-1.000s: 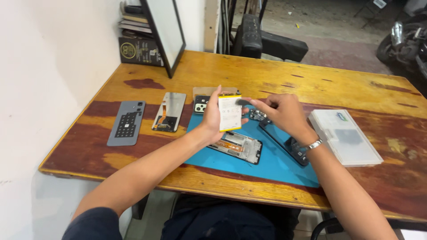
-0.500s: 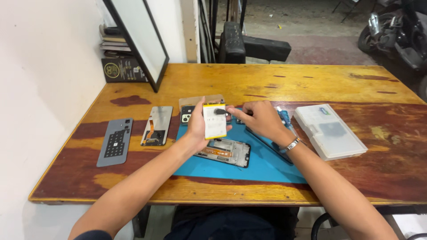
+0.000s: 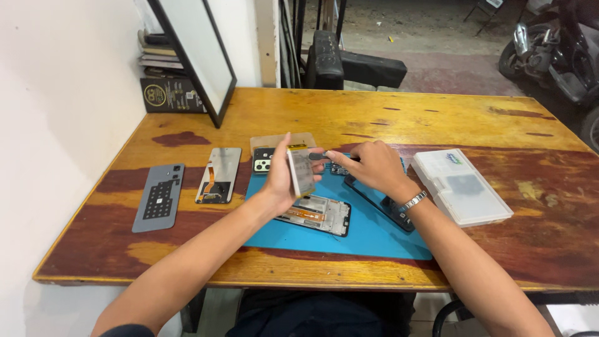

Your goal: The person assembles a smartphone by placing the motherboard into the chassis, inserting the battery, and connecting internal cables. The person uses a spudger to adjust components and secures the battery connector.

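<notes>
My left hand (image 3: 281, 178) holds a flat phone battery (image 3: 301, 171) upright on its edge above the blue work mat (image 3: 374, 234). My right hand (image 3: 371, 165), with a metal watch on its wrist, pinches a small dark tool (image 3: 318, 156) whose tip touches the battery's top. Below the hands an opened phone frame (image 3: 319, 215) lies on the mat. A dark phone screen (image 3: 380, 201) lies slantwise under my right wrist.
On the wooden table (image 3: 437, 118): a grey back cover (image 3: 159, 196) and a display panel with flex cable (image 3: 218, 175) at left, a camera-module cover (image 3: 262, 160), a clear plastic parts box (image 3: 460, 186) at right. A framed mirror (image 3: 199, 56) leans on the wall.
The battery has turned from facing me flat to edge-on in my left hand. My right hand has come in to its top with the tool. The camera view has shifted.
</notes>
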